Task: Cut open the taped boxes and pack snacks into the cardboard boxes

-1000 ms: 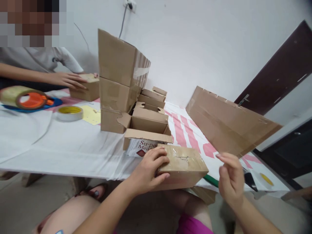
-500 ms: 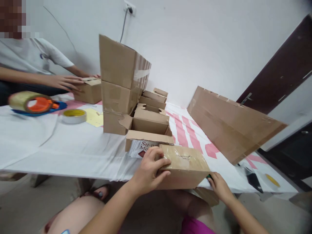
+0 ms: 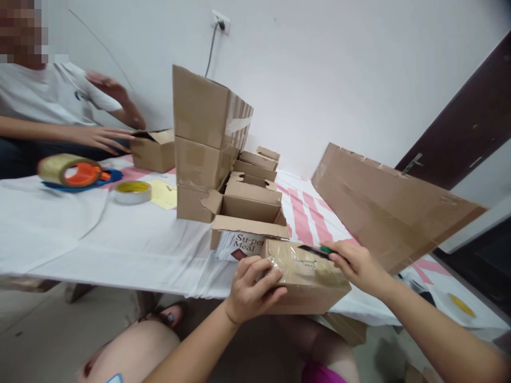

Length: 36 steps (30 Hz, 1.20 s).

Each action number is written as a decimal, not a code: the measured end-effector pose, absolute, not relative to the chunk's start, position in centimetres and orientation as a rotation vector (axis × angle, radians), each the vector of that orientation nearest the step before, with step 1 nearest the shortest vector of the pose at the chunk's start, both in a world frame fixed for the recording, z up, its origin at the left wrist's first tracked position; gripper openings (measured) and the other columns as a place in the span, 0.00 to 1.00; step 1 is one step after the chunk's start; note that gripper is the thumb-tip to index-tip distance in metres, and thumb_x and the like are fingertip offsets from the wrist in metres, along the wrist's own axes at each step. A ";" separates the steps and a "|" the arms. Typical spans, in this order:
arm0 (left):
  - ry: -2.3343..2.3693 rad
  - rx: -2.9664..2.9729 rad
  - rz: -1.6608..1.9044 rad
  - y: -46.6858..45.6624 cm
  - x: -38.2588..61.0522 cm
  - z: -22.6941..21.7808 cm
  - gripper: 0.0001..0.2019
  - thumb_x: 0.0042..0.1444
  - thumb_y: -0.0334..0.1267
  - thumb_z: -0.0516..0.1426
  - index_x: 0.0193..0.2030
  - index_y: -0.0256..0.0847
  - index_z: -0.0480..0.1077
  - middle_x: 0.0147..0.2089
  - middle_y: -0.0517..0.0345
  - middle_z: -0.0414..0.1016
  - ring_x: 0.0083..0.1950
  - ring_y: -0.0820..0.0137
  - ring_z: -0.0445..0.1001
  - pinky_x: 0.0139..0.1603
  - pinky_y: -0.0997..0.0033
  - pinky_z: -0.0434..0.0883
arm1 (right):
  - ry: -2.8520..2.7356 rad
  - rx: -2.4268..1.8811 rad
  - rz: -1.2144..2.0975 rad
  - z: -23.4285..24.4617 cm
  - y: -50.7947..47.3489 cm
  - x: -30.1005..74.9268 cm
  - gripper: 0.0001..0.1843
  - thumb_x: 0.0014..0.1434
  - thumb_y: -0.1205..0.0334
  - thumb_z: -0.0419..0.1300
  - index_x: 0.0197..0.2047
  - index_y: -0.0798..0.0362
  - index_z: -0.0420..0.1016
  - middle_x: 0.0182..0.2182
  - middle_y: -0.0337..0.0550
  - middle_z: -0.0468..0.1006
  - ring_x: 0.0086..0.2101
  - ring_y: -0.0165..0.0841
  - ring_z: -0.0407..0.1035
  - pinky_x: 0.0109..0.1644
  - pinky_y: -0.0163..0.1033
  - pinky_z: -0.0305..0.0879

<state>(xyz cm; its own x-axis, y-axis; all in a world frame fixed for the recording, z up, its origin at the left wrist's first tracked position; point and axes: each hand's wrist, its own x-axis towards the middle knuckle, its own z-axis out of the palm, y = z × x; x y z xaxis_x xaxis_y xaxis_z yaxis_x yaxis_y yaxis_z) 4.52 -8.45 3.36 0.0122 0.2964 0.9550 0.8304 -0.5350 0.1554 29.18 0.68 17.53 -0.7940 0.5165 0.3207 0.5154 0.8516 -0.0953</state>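
A taped cardboard box (image 3: 305,292) lies at the table's near edge, with a torn, dark-marked patch on its top. My left hand (image 3: 255,287) is curled against the box's left end, thumb and fingers by shiny clear tape (image 3: 276,261) on its corner. In my right hand (image 3: 355,266) is a box cutter (image 3: 328,250) with a green part, its dark blade end pointing left just over the box top; I cannot tell whether it touches. Directly behind stands an open cardboard box (image 3: 251,210) with a "Su-per Meal" label (image 3: 243,246) on its near side.
Stacked cardboard boxes (image 3: 199,117) stand left of a row of open ones. A large cardboard sheet (image 3: 391,202) leans at right. A tape dispenser (image 3: 75,173) and tape roll (image 3: 133,192) lie left on the white cloth (image 3: 131,244). A co-worker's hand (image 3: 107,137) touches another box (image 3: 154,151).
My right hand has risen from beside the box's right end to above its top, bringing the box cutter into view. The co-worker has lifted one hand off their box.
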 end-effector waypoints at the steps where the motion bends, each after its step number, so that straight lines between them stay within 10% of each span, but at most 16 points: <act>1: -1.144 -1.835 -1.550 -8.4 4.6 3.2 0.12 0.53 0.41 0.62 0.45 0.47 0.72 0.41 0.52 0.73 0.45 0.62 0.69 0.45 0.61 0.72 | -2.777 -0.718 -0.020 18.0 0.4 27.8 0.17 0.67 0.56 0.47 0.54 0.49 0.70 0.41 0.45 0.80 0.38 0.34 0.75 0.41 0.38 0.71; 36: -1.071 -1.817 -1.593 -8.1 4.5 3.6 0.11 0.52 0.38 0.62 0.43 0.44 0.73 0.40 0.52 0.71 0.44 0.63 0.69 0.46 0.62 0.71 | -3.235 -0.763 -0.636 20.8 1.6 29.4 0.17 0.68 0.55 0.46 0.52 0.47 0.72 0.31 0.42 0.76 0.28 0.33 0.72 0.30 0.35 0.57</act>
<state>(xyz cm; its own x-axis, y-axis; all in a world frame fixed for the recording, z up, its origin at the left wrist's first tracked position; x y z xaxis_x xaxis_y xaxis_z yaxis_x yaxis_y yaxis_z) 4.50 -8.08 3.55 0.0090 0.2351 0.9719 0.8112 -0.5700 0.1303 29.43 1.60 20.78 -0.8705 0.4700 -0.1463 0.3797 0.8303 0.4080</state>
